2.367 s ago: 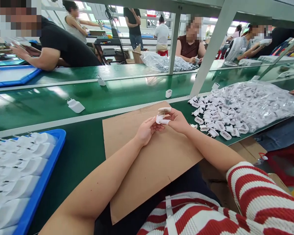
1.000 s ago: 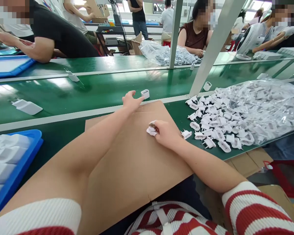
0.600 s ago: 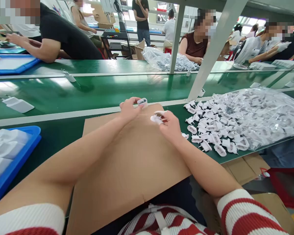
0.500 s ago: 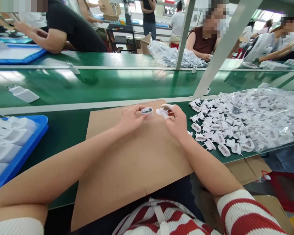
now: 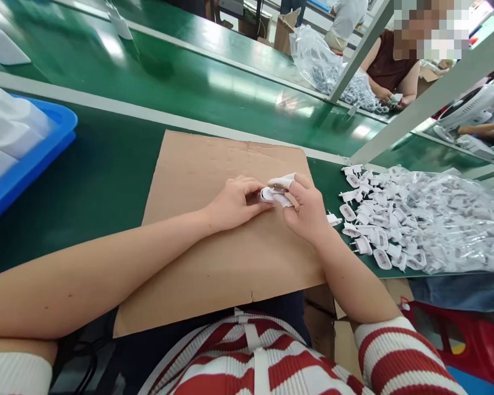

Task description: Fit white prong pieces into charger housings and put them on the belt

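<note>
Over the cardboard sheet (image 5: 214,263), my left hand (image 5: 236,203) pinches a white charger housing (image 5: 265,195) between thumb and fingers. Its end faces right. My right hand (image 5: 307,206), with white covers on thumb and forefinger, grips a white plug cap (image 5: 277,192) by its pin side. Cap and housing meet between the two hands; the fingers hide how far one sits in the other. Just right of the sheet lies a loose plug cap (image 5: 334,219), close to my right wrist.
Many white plug caps (image 5: 370,219) spill from a clear plastic bag (image 5: 461,214) on the right. A blue tray (image 5: 61,123) of white chargers stands at left. Beyond the white rail runs a green conveyor (image 5: 214,82), and a slanted post (image 5: 428,93) rises at right. Across it sits a person (image 5: 395,68).
My hands have come together, bringing the plug cap against the charger housing. The head view has tilted down and rotated, shifting the whole scene.
</note>
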The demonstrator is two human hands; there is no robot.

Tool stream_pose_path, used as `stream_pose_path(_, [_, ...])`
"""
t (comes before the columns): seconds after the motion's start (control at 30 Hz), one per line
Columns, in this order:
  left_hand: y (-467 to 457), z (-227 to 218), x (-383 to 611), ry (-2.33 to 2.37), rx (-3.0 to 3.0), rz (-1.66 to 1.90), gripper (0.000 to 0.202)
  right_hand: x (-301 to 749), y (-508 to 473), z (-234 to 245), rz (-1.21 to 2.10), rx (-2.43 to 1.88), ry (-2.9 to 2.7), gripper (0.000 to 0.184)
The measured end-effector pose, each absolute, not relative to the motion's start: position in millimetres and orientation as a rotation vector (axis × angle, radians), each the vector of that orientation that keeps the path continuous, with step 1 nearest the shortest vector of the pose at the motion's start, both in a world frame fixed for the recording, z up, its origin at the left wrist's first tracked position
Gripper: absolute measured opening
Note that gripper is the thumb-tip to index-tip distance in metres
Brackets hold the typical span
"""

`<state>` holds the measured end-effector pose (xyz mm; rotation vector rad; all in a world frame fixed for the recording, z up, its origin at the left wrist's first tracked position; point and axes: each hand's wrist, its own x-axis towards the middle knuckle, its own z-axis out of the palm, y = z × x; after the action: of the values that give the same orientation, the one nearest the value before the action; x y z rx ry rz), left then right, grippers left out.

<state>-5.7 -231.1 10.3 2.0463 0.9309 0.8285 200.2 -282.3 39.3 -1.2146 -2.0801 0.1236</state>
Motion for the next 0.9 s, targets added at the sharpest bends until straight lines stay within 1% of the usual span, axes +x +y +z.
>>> stream_pose_path(0.27, [-229.9, 8.2, -5.8, 0.896, 2.06, 0.864, 0.028, 195.4, -281.4, 40.2, 0.028, -1.251, -2.143, 0.043])
stream_pose_path(0.53, [-229.2, 7.4, -6.3, 0.892, 2.078, 0.879, 0.026, 198.8, -277.3, 41.2, 0.066, -1.292, -2.186, 0.037])
stream_pose_path(0.8, [-229.2, 7.6, -5.4, 0.885, 2.079, 0.882, 0.028, 194.1, -280.0, 35.7, -0.108, -1.349, -2.17, 0.043])
stream_pose_path(0.9, [-229.2, 7.0, -5.2, 0.884, 2.079, 0.902, 0.029, 195.7, -278.7, 29.0, -0.077, -1.375, -2.137, 0.043])
